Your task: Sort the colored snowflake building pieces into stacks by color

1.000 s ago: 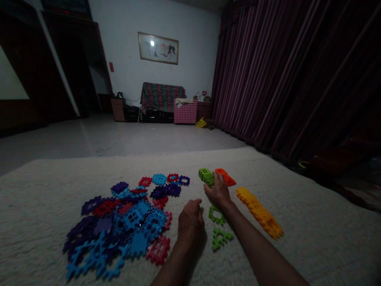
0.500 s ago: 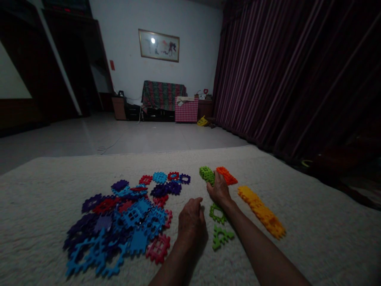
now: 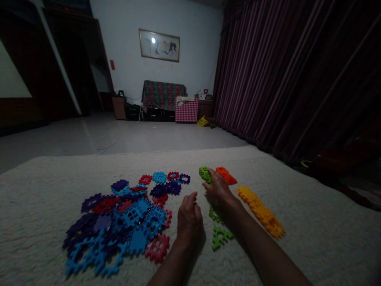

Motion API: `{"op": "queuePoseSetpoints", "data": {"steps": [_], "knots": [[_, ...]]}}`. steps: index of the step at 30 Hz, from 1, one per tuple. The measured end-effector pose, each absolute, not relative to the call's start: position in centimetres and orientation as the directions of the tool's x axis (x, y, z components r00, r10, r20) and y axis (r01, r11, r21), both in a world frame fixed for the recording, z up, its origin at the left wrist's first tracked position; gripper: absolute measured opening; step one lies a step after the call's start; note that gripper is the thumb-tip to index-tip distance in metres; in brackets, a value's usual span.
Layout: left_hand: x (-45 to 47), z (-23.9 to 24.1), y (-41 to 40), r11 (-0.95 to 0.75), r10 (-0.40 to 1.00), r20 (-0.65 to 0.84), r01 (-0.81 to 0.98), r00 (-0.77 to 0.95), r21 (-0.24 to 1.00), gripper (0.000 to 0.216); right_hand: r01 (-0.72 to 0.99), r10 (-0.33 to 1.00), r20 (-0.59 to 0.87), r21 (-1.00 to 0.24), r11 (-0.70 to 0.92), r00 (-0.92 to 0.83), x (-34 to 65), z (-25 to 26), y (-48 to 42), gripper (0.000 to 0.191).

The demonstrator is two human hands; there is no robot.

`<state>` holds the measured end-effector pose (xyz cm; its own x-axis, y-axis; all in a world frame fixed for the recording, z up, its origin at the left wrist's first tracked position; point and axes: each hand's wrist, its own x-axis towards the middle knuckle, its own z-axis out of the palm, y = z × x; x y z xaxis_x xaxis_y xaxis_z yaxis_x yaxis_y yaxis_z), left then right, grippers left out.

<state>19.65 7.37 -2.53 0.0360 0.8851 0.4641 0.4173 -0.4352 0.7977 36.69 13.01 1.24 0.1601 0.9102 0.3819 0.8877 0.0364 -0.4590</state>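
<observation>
At the centre front, my left hand (image 3: pixel 189 218) rests over the mat with its fingers loosely bent and a little apart, holding nothing that shows. My right hand (image 3: pixel 218 188) is at the near end of a row of green toothed building pieces (image 3: pixel 204 173), thumb on the near side and fingers along the right side, closed about that end. Under the right wrist lies a green open-frame piece (image 3: pixel 214 215), partly hidden. Nearer me is a green triangular piece (image 3: pixel 220 237). Just right of the right hand's fingers sits a row of orange pieces (image 3: pixel 226 175).
A long row of yellow pieces (image 3: pixel 262 212) lies to the right. Left of my hands spreads a heap of blue pieces (image 3: pixel 138 242), purple pieces (image 3: pixel 79 230) and red pieces (image 3: pixel 158 248). All lie on a pale mat (image 3: pixel 315 238). Dark curtains (image 3: pixel 268 71) hang at the right.
My right hand has shifted slightly left along the green row, its wrist now covering more of the open-frame piece. My left hand has moved slightly, its fingers a bit higher in view.
</observation>
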Motion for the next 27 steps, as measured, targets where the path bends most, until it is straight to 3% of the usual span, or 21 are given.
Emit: {"op": "queuePoseSetpoints", "data": {"steps": [4,9,14,17,22,27], "knots": [[19.9,-3.1,8.3,-0.410,0.851,0.490,0.344,-0.189,0.845,0.043,0.871,0.976,0.212,-0.469,0.146,-0.050,34.4,1.7,10.8,0.064],[20.0,-3.9,8.3,-0.427,0.861,0.494,0.358,-0.120,0.831,0.048,0.866,0.984,0.098,-0.468,0.175,-0.147,34.7,2.3,9.9,0.063],[20.1,-4.0,8.1,-0.436,0.862,0.500,0.381,-0.084,0.815,0.049,0.900,0.931,0.346,-0.434,0.050,0.115,36.4,2.2,12.6,0.046],[20.3,-4.0,8.1,-0.426,0.867,0.491,0.386,-0.082,0.818,0.049,0.926,0.877,0.411,-0.367,-0.092,0.250,37.0,1.5,14.0,0.049],[20.5,-4.1,8.0,-0.393,0.887,0.456,0.399,-0.074,0.829,0.050,0.921,0.870,0.373,-0.336,-0.197,0.322,37.0,0.1,15.0,0.066],[20.3,-4.2,8.0,-0.428,0.872,0.488,0.410,-0.049,0.806,0.049,0.908,0.875,0.344,-0.360,-0.213,0.341,37.2,0.2,14.8,0.052]]}}
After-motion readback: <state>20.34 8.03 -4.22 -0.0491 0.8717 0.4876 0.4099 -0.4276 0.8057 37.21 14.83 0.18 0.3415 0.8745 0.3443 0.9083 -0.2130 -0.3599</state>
